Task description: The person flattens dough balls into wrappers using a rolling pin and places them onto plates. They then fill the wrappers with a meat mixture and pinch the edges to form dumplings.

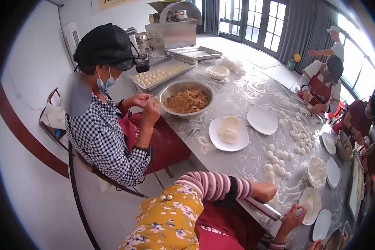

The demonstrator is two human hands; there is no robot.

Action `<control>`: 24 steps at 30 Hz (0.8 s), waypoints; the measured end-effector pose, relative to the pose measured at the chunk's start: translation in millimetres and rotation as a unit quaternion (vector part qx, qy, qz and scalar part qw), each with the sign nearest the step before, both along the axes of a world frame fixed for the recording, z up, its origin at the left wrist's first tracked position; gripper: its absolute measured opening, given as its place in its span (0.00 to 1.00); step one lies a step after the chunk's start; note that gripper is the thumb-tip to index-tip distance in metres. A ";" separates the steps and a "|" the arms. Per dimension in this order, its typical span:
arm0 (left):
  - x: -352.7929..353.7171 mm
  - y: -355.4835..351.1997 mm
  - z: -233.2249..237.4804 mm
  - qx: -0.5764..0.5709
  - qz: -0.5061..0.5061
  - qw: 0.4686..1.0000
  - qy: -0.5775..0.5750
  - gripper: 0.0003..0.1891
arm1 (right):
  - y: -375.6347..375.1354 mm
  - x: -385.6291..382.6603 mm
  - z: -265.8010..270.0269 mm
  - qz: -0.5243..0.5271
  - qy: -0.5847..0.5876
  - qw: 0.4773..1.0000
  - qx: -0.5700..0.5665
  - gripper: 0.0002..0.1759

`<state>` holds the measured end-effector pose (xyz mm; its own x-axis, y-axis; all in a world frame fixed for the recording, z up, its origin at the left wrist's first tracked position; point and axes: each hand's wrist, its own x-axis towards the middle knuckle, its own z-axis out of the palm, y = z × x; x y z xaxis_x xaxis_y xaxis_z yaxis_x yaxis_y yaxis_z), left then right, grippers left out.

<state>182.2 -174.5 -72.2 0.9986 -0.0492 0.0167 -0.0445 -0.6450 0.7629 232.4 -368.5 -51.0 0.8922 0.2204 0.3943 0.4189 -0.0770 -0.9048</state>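
At the steel table (246, 93), right hand (291, 218) grips rolling pin (263, 208).

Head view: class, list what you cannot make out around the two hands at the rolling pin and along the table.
Head view throughout.
1. Under the left hand: its own knuckles hide what is beneath.
2. Rolling pin: one end is covered by the right hand.
3. Long tray at the right rim: contents blurred by lens distortion.
4. Co-worker's hand beside the filling bowl: what it pinches is too small.
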 end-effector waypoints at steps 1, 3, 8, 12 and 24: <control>-1.4 -4.5 8.2 0.028 -0.005 1.000 -0.001 0.05 | 5.2 0.8 4.7 -0.013 -0.010 1.000 0.014 0.08; 0.4 -6.4 10.5 0.029 -0.008 0.999 0.016 0.06 | -2.6 -2.5 -1.5 -0.022 -0.005 1.000 0.004 0.09; -2.8 2.4 -5.9 -0.014 -0.013 1.000 0.008 0.04 | -17.6 -8.2 -24.1 -0.088 -0.002 0.995 -0.037 0.09; -6.9 -10.4 7.5 -0.015 0.008 1.000 -0.021 0.03 | 0.8 14.6 -17.2 -0.065 -0.043 0.995 -0.064 0.09; 5.0 -6.7 -10.6 -0.005 0.001 0.999 0.049 0.03 | -6.9 13.3 -24.2 -0.115 -0.259 0.945 -0.166 0.08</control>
